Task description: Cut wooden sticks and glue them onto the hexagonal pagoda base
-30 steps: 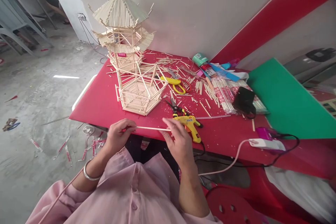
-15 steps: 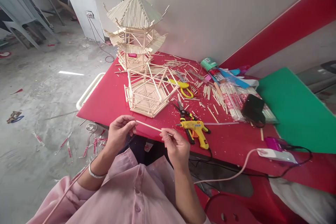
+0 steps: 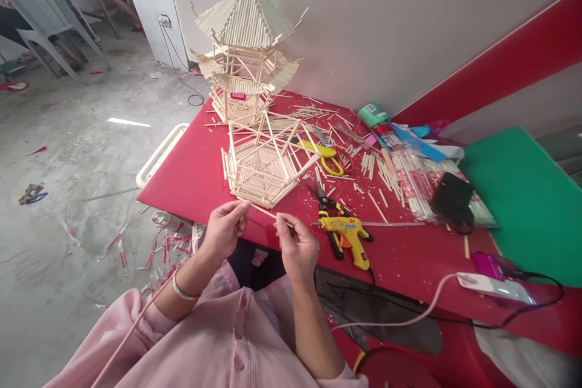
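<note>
My left hand (image 3: 226, 227) and my right hand (image 3: 295, 244) each pinch one end of a thin pale wooden stick (image 3: 267, 213) held over the near edge of the red table (image 3: 191, 176). Just beyond the stick lies a hexagonal base made of sticks (image 3: 262, 167). Behind it stands a tall pagoda model of sticks (image 3: 245, 54). A yellow glue gun (image 3: 348, 231) lies right of my right hand, with black-handled pliers (image 3: 325, 197) beside it.
Yellow scissors (image 3: 325, 154), loose cut sticks and packets of sticks (image 3: 411, 179) cover the table's middle. A black box (image 3: 452, 200), a green board (image 3: 522, 200) and a power strip with cables (image 3: 493, 287) lie to the right. Grey floor with scraps lies to the left.
My hands have drawn closer together along the stick, which now tilts down to the right. The view has shifted, so the table sits further right and nearer.
</note>
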`<action>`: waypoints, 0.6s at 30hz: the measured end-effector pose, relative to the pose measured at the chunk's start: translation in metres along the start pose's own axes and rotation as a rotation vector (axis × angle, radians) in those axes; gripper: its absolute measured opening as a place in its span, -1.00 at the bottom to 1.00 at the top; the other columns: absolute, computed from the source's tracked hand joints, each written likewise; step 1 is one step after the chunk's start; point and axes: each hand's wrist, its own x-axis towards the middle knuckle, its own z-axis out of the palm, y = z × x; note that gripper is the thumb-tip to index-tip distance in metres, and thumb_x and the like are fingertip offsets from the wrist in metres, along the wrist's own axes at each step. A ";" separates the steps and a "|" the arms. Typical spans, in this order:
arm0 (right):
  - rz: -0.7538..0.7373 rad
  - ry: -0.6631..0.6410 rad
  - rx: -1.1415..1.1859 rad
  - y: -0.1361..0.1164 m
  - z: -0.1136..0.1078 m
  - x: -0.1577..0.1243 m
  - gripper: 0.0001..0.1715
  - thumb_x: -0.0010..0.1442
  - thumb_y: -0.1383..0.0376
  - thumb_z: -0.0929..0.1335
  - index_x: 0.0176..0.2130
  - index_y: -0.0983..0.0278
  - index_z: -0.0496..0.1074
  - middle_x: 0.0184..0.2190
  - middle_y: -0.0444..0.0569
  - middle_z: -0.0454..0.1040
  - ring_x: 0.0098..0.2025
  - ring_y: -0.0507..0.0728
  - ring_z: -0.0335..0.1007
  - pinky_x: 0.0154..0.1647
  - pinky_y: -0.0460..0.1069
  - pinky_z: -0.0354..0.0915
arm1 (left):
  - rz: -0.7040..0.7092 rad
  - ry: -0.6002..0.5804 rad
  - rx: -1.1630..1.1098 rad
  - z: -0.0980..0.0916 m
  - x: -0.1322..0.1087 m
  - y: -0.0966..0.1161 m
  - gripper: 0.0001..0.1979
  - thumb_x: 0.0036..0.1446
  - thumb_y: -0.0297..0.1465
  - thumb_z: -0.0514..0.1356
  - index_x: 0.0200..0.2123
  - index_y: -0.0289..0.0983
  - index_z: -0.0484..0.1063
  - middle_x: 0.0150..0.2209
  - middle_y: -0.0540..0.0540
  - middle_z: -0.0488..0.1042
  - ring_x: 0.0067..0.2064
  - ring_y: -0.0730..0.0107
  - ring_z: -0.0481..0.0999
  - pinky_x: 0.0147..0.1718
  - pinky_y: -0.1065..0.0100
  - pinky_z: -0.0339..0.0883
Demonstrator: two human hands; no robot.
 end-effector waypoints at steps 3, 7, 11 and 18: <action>0.067 0.020 0.092 0.000 0.003 0.000 -0.56 0.17 -0.01 0.44 -0.14 0.27 0.57 -0.34 0.00 0.61 -0.40 0.08 0.48 -0.40 -0.04 0.40 | 0.019 0.003 0.007 0.001 0.002 0.000 -0.56 -0.19 -0.15 0.51 -0.55 -0.31 0.37 -0.65 0.12 0.25 -0.67 0.67 0.14 -0.69 0.52 -0.06; 0.182 0.026 0.294 0.000 0.012 -0.002 -0.53 0.10 0.02 0.49 -0.12 0.28 0.53 -0.41 -0.04 0.59 -0.50 0.02 0.41 -0.51 -0.08 0.34 | 0.045 0.004 0.016 0.002 0.004 -0.001 -0.56 -0.14 -0.15 0.48 -0.56 -0.29 0.34 -0.68 0.14 0.21 -0.68 0.67 0.12 -0.69 0.52 -0.06; 0.257 0.047 0.476 0.005 0.023 -0.002 -0.52 0.07 0.01 0.52 -0.16 0.28 0.52 -0.39 -0.01 0.60 -0.49 0.02 0.41 -0.56 -0.11 0.28 | 0.047 0.030 -0.012 0.003 0.004 -0.002 -0.56 -0.16 -0.16 0.50 -0.56 -0.30 0.34 -0.69 0.14 0.22 -0.70 0.67 0.13 -0.71 0.52 -0.07; 0.266 0.045 0.485 0.012 0.027 -0.001 -0.50 0.06 -0.02 0.53 -0.15 0.28 0.54 -0.49 -0.10 0.53 -0.53 -0.01 0.35 -0.52 -0.09 0.29 | 0.070 0.065 -0.040 0.007 0.003 -0.002 -0.55 -0.19 -0.16 0.51 -0.56 -0.32 0.37 -0.68 0.11 0.28 -0.72 0.68 0.16 -0.74 0.54 -0.07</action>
